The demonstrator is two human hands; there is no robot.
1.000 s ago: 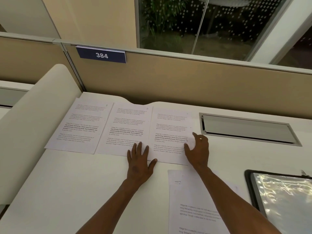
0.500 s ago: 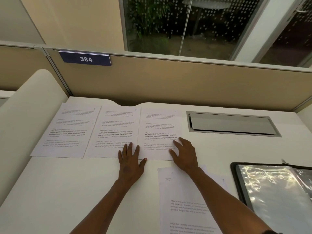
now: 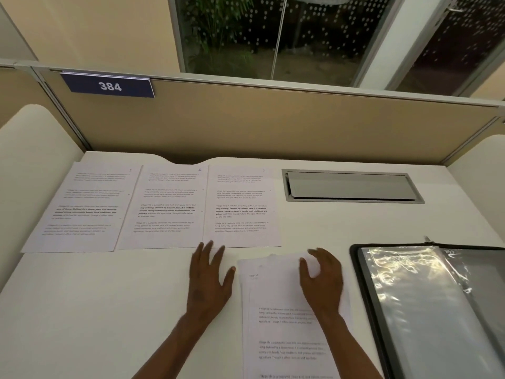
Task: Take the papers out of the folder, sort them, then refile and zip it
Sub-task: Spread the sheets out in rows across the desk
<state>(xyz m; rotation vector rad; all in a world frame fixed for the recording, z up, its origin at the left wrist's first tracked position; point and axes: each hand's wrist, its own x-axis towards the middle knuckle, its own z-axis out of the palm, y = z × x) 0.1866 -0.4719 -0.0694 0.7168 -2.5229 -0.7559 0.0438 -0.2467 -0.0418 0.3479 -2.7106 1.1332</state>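
Observation:
Three printed sheets lie side by side along the back of the white desk: a left sheet (image 3: pixel 79 209), a middle sheet (image 3: pixel 166 206) and a right sheet (image 3: pixel 241 206). A stack of papers (image 3: pixel 281 332) sits nearer to me, right of centre. My right hand (image 3: pixel 322 277) rests on the top of that stack, fingers loosely bent over its upper edge. My left hand (image 3: pixel 209 277) lies flat on the desk, fingertips touching the lower edge of the right sheet. The open black zip folder (image 3: pixel 426 305) with clear plastic sleeves lies at the right.
A grey cable hatch (image 3: pixel 352 187) is set into the desk behind the folder. A tan partition (image 3: pixel 273 127) with a sign reading 384 closes off the back, and cream side panels (image 3: pixel 30 165) flank the desk.
My right hand has come off the right sheet and moved back onto the stack of papers. My left hand has slid slightly toward me. The camera has tilted and shifted.

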